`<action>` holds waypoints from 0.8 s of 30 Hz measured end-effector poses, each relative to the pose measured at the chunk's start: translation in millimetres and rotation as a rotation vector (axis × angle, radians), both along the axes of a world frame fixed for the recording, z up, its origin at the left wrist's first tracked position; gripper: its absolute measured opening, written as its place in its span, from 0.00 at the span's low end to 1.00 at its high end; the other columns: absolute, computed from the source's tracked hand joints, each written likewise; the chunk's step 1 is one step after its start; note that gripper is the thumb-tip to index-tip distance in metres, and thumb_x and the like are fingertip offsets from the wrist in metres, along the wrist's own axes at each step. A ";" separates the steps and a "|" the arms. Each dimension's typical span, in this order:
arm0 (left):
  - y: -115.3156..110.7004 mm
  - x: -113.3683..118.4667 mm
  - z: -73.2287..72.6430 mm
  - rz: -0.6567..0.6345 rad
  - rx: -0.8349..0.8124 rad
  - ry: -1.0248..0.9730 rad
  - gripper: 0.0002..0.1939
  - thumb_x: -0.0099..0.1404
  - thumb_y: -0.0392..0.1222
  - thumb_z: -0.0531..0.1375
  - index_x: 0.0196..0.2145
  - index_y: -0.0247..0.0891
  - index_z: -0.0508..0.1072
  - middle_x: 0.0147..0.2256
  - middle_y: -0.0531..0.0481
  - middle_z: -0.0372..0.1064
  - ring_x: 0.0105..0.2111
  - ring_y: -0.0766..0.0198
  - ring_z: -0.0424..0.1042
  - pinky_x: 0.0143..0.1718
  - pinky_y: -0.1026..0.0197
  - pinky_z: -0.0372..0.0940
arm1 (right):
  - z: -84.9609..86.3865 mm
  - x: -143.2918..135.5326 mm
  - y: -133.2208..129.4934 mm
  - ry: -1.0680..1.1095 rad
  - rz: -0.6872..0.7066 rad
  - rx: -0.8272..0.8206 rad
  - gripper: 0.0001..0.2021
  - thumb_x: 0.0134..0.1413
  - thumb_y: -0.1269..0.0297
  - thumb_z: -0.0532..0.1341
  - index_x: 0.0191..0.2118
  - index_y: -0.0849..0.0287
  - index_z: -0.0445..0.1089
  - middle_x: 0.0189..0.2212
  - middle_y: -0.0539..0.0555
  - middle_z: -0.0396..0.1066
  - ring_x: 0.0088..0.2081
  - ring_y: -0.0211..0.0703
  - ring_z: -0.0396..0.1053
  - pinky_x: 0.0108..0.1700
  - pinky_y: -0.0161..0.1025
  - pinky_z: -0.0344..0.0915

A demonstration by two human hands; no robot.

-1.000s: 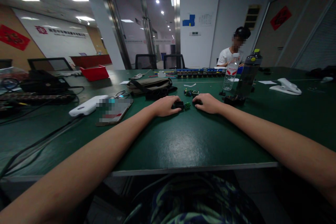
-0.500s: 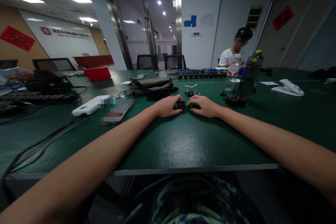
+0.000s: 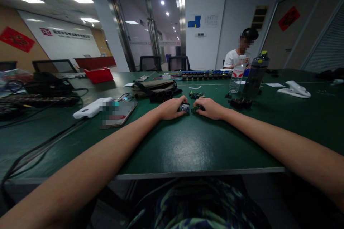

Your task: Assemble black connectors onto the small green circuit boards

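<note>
Head view: left hand (image 3: 170, 108) grips a small module (image 3: 185, 107), right hand (image 3: 211, 108) pinches a green board (image 3: 195, 108); both look light, stiff, fragile, best held by edges.

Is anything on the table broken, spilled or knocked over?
Nothing stands out. The left hand holds a small black part, the right hand a small green board. Both bottles stand upright on the green table; no spills.
</note>
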State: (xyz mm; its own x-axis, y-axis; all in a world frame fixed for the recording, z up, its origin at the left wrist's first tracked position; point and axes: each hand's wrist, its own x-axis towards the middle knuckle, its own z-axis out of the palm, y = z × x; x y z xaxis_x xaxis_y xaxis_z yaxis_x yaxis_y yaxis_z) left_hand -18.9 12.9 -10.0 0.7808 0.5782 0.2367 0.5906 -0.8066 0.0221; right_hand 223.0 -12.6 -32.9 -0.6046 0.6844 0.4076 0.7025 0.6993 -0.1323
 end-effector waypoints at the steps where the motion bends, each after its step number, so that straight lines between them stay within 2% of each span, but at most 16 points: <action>1: 0.2 -0.1 -0.1 -0.001 0.000 -0.002 0.19 0.64 0.47 0.59 0.50 0.41 0.61 0.43 0.45 0.73 0.41 0.55 0.75 0.39 0.57 0.67 | 0.5 0.0 -0.1 -0.004 -0.003 -0.010 0.09 0.55 0.71 0.62 0.43 0.61 0.71 0.40 0.57 0.71 0.41 0.45 0.69 0.46 0.40 0.62; 11: -2.3 2.0 2.3 0.017 -0.017 0.045 0.21 0.65 0.46 0.59 0.54 0.39 0.64 0.42 0.45 0.73 0.43 0.55 0.75 0.46 0.56 0.66 | 5.5 -2.2 -3.1 -0.006 -0.030 -0.056 0.11 0.54 0.72 0.63 0.44 0.61 0.73 0.40 0.57 0.75 0.39 0.44 0.70 0.44 0.38 0.61; 17: -2.8 2.2 2.4 -0.015 -0.018 0.036 0.20 0.65 0.44 0.58 0.54 0.38 0.65 0.45 0.44 0.72 0.45 0.55 0.74 0.49 0.55 0.66 | 8.7 -2.1 -6.3 0.021 -0.025 -0.066 0.08 0.54 0.72 0.62 0.41 0.60 0.74 0.34 0.53 0.76 0.34 0.40 0.70 0.40 0.35 0.60; 24: -2.7 1.2 2.4 -0.031 -0.002 0.050 0.21 0.60 0.35 0.55 0.52 0.39 0.66 0.49 0.43 0.69 0.49 0.54 0.72 0.52 0.54 0.66 | 7.9 -2.6 -6.5 0.030 -0.037 -0.065 0.09 0.53 0.73 0.62 0.41 0.60 0.75 0.34 0.54 0.76 0.34 0.40 0.70 0.39 0.34 0.60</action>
State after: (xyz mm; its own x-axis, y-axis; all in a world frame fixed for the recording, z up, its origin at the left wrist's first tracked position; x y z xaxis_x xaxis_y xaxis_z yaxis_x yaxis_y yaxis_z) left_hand -17.7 10.2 -7.6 0.8092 0.5540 0.1958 0.5657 -0.8246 -0.0046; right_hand 220.4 -19.1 -25.0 -0.5667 0.7314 0.3795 0.7223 0.6625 -0.1982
